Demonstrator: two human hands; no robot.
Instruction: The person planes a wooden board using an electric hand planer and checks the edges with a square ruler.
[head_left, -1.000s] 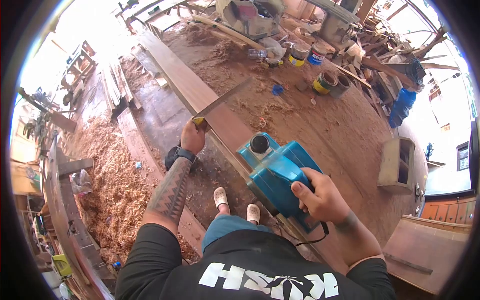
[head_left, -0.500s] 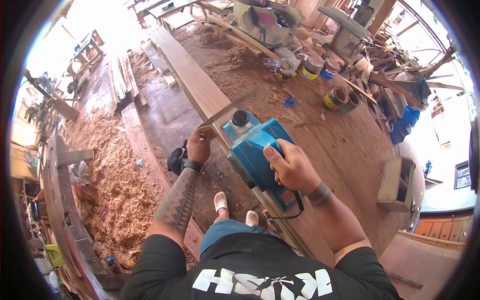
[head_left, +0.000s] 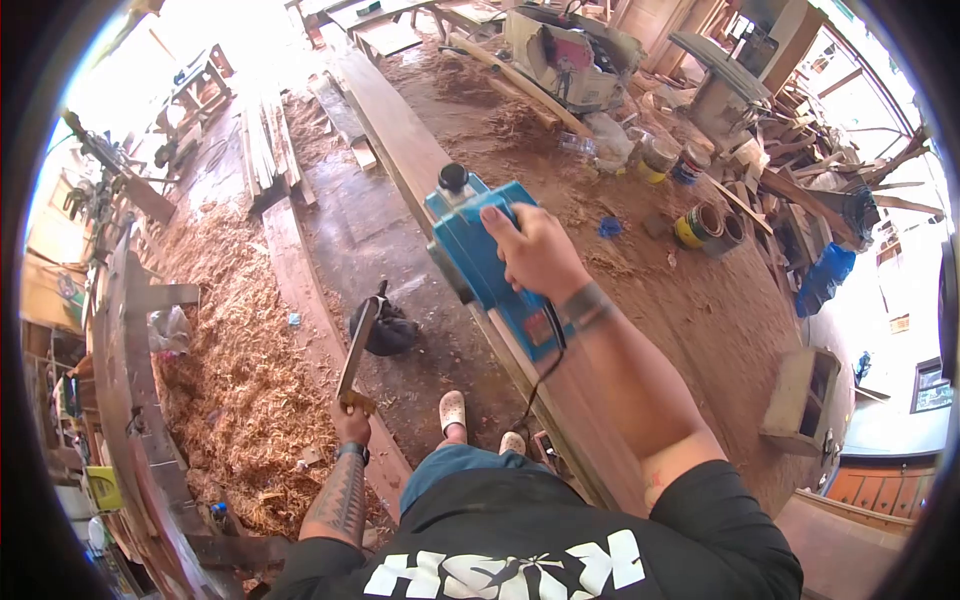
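My right hand (head_left: 540, 250) is wrapped round the handle of a blue electric planer (head_left: 480, 235), which rests on a long wooden board (head_left: 395, 110). A black knob tops the planer's far end, and its cord hangs down near my legs. Low on the left, my left hand (head_left: 352, 422) grips a try square (head_left: 360, 345) by its stock, the thin blade pointing up and away. Behind the blade a dark bag-like bundle (head_left: 392, 330) lies on the floor.
Wood shavings (head_left: 240, 400) are heaped on the left beside a long plank (head_left: 300, 270). At the right are opened cans (head_left: 698, 225), a blue plastic bag (head_left: 825, 280), scrap wood and a wooden box (head_left: 797, 400). A bandsaw-like machine (head_left: 720, 65) stands behind.
My left hand has taken the try square off the board and lowered it to the left. With my right hand still on it, the planer has shifted slightly forward along the board.
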